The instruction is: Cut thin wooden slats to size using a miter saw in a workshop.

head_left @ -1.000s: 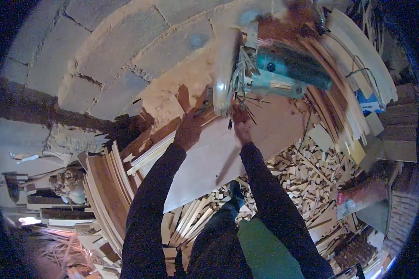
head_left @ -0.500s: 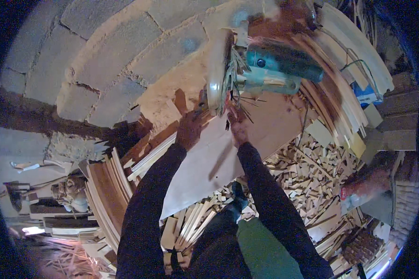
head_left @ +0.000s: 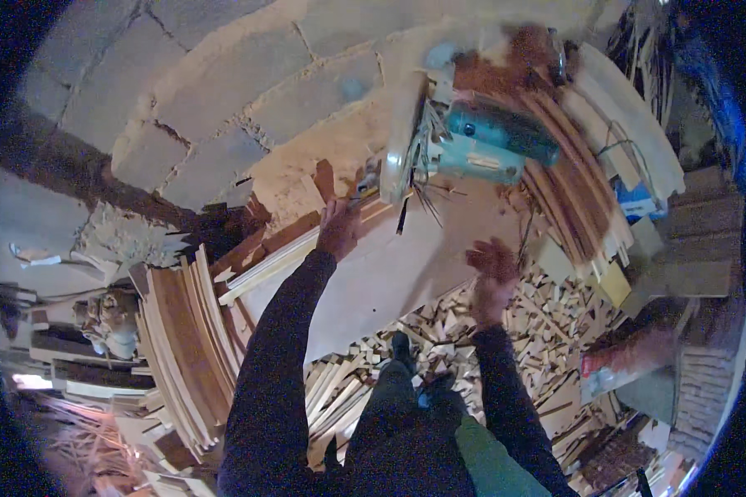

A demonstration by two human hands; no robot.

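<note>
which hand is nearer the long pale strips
The left hand: close to the pale strips, while the right hand is apart, nearer the scrap pile.

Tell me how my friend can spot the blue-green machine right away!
Find the big pale board in the middle. Just above it in the picture is the machine. Its blue-green body stands out from the long brown wood strips to its right.

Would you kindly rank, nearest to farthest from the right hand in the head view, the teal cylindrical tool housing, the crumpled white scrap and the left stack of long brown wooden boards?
1. Teal tool housing, beyond the right hand.
2. Brown board stack, lower left.
3. White scrap, far left.
</note>
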